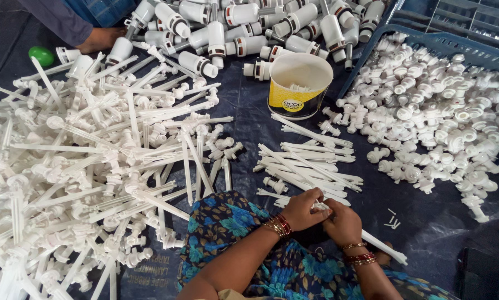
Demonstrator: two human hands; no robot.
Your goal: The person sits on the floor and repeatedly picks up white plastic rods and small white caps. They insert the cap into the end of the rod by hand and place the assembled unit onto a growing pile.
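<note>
My left hand and my right hand are closed together on one long white plastic rod piece, whose free end points down to the right. Both wrists wear bangles. They work above my knee, which is covered by blue flowered cloth. Just beyond my hands lies a small heap of loose white rods.
A big pile of assembled white rod parts fills the left. Small white caps spill from a blue crate at right. A yellow-and-white cup stands in the middle, white cylinders behind it. Another person's foot and a green ball are top left.
</note>
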